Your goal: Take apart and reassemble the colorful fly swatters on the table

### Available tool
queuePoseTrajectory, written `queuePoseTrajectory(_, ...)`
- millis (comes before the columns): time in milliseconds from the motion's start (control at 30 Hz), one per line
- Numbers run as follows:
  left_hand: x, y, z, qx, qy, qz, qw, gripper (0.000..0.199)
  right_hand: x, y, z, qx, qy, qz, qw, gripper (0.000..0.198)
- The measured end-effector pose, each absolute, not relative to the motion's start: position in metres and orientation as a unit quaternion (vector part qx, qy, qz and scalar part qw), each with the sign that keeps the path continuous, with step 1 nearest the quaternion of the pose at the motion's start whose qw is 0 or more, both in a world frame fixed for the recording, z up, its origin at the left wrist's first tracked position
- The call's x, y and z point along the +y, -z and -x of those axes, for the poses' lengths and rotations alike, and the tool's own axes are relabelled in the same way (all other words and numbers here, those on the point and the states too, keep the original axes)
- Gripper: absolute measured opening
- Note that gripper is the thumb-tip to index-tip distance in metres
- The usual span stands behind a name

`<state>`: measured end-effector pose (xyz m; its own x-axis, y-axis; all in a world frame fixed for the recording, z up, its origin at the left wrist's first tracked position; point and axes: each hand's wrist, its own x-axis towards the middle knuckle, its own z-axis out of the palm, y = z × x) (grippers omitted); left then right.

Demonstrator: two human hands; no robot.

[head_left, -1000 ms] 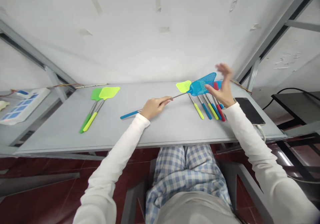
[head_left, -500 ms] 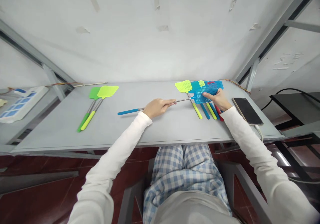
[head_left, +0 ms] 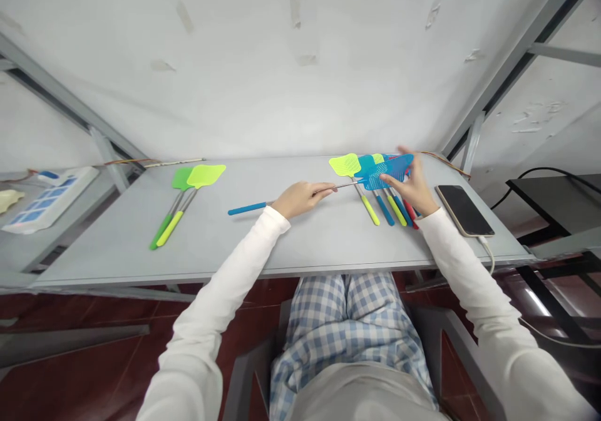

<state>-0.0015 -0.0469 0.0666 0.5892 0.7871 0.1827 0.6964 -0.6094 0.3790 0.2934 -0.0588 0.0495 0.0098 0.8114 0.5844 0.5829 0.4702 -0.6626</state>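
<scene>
A blue fly swatter [head_left: 246, 208] is held up crosswise over the table, its handle to the left and its perforated head to the right. My left hand [head_left: 297, 200] is closed around its metal shaft near the middle. At the head, the thumb of my right hand [head_left: 416, 189] presses on the front face while some fingers pass behind the edge; one finger sticks up, blurred. Beneath and behind the head lie several fly swatters in a row, among them a yellow one [head_left: 345, 165] and one with a red handle [head_left: 410, 213], partly covered.
On the left of the grey table [head_left: 263, 252] lie a green swatter [head_left: 161, 231] and a yellow swatter [head_left: 207, 175], heads overlapping. A phone [head_left: 464, 210] with a white cable lies at the right. A power strip [head_left: 51, 198] sits far left. The wall rises behind.
The swatter's head has tilted, so it looks narrower. My right hand's fingers have loosened and spread, one rising above the head. My left hand keeps its grip on the shaft; the view shifted slightly.
</scene>
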Motion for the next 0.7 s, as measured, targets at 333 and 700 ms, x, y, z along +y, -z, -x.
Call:
queuePoseTrajectory(333, -0.047, -0.06, -0.021, 0.416, -0.186, -0.877, 0.154, 0.034, -0.064, -0.045, -0.22, -0.86, 0.206, 0.404, 0.232, 0.028)
queuePoseTrajectory(700, -0.048, -0.04, 0.024, 0.473, -0.129, -0.871, 0.006, 0.037, -0.037, -0.045, -0.279, -0.847, 0.237, 0.412, 0.239, 0.031)
